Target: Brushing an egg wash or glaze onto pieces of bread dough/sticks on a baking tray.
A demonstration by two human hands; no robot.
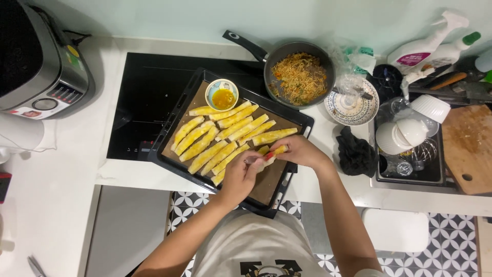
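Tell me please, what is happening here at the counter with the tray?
A person stands at a white counter over a dark baking tray lined with brown paper. The right hand holds one yellow pastry roll while the left hand touches it with a small tool. Other yellow rolls lie in rows beside a small bowl of yellow liquid. A pan of noodles sits behind.

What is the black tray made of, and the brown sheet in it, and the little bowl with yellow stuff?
The tray looks like dark-coated metal: thin raised rim, matte black. The brown sheet seems to be baking paper, flat and dull. The little bowl looks like glazed ceramic, white and shiny with a pattern on its rim.
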